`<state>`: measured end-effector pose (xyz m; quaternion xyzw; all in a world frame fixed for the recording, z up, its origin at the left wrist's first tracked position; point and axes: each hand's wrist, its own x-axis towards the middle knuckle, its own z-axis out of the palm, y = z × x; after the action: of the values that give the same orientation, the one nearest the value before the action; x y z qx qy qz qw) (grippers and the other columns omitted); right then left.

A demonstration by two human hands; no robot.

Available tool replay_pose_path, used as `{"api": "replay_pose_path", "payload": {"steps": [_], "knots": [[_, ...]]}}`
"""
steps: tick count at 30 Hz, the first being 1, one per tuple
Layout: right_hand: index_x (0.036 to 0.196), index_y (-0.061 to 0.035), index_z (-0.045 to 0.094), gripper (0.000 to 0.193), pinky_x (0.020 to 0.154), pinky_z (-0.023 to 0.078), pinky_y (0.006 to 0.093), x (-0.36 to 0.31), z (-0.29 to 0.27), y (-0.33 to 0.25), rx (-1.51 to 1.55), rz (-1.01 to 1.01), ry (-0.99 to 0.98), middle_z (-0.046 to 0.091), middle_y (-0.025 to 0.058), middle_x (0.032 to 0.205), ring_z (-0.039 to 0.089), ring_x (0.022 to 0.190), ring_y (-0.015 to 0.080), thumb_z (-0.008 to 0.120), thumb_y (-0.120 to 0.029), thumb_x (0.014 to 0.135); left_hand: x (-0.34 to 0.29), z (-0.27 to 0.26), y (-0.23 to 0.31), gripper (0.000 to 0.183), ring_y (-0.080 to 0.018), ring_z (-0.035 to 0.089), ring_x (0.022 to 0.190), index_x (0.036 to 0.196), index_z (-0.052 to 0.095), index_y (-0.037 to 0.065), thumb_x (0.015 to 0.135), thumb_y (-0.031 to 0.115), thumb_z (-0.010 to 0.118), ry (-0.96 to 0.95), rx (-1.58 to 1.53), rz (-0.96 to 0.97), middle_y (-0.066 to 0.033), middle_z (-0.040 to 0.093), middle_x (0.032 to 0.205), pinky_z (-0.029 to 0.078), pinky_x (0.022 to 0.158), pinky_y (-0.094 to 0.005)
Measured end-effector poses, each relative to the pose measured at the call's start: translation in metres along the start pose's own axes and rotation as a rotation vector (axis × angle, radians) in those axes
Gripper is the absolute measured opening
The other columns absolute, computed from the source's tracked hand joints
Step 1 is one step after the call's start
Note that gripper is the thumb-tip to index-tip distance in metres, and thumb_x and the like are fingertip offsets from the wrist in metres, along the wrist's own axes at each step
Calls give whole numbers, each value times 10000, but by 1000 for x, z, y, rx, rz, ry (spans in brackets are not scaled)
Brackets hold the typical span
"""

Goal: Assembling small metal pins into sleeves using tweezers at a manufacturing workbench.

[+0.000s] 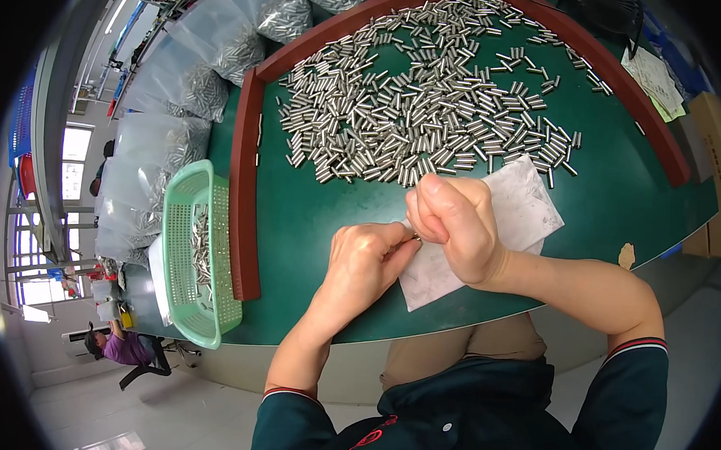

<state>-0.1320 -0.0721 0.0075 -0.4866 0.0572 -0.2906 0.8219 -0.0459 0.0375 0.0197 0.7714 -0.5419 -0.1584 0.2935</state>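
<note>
My left hand (364, 261) is closed in a pinch, thumb against forefinger, over the green tabletop (304, 222). At its fingertips a small shiny end of a metal pin (417, 237) shows; the rest of it is hidden. Right beside it my right hand (459, 229) is curled into a fist, thumb on top, above a smudged white cloth or paper sheet (522, 204). Whatever the fist holds, if anything, is hidden by the fingers. Beyond both hands spreads a wide pile of short silvery metal pins (430, 107).
A dark red raised border (247, 188) frames the pile. Left of it stands a green plastic basket (182, 298) with more pins inside. Clear bags of pins (201, 93) line the far left. A torn brown scrap (626, 255) lies near the right edge. Another person (126, 345) sits far left.
</note>
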Motion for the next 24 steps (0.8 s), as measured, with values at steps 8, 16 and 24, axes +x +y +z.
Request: {"api": "replay_pose_path", "payload": {"steps": [8, 16, 24], "knots": [[484, -88, 284, 420, 398, 201, 232, 0, -6, -9, 131, 89, -2, 288, 4, 430, 233, 403, 83, 317, -215, 882, -2, 5, 0, 76, -216, 486, 431, 676, 576, 38, 628, 54, 632, 34, 213, 159, -75, 483, 484, 377, 420, -325], [488, -99, 281, 429, 380, 179, 228, 5, -11, -11, 88, 76, 21, 281, 1, 424, 202, 388, 76, 322, -249, 888, 4, 6, -10, 90, -195, 496, 446, 674, 523, 35, 648, 44, 608, 85, 323, 290, -54, 485, 499, 395, 428, -317], [485, -85, 275, 435, 377, 186, 225, 6, -15, -12, 215, 136, 45, 289, -7, 438, 222, 388, 67, 334, -222, 893, 6, -7, -25, 92, -21, 269, 434, 846, 507, 48, 828, 135, 529, -138, -1460, -359, -49, 519, 659, 234, 429, -167]]}}
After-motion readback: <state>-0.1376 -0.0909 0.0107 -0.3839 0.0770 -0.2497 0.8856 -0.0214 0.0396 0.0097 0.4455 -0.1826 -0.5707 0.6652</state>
